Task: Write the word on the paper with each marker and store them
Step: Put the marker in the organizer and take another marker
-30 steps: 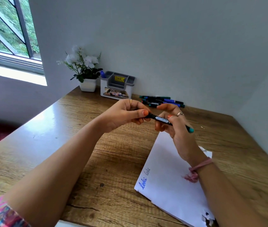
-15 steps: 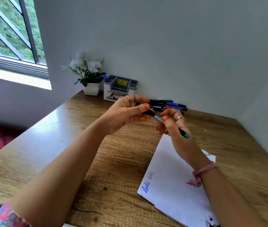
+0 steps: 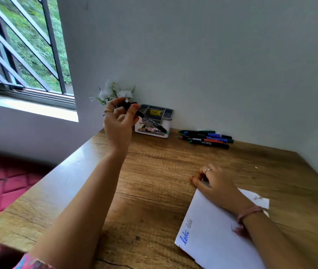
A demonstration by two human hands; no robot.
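My left hand (image 3: 119, 121) is raised at the far left of the desk and pinches a black marker (image 3: 150, 121) with a teal end, slanting down right in front of the grey-and-white pen holder (image 3: 155, 121). My right hand (image 3: 215, 183) rests on the wood at the top edge of the white paper (image 3: 222, 237), fingers loosely bent, holding nothing. On the paper a word stands twice, once in blue and once in a faint colour. Several capped markers (image 3: 205, 139) lie in a bundle by the wall.
A white pot of white flowers (image 3: 113, 94) stands behind my left hand in the corner. The wooden desk (image 3: 154, 181) meets walls at the back and right. A barred window and a red quilted surface lie to the left.
My right hand let go of the marker and dropped to the desk by the paper. My left hand carried the marker up and away toward the pen holder. The camera tilted upward.
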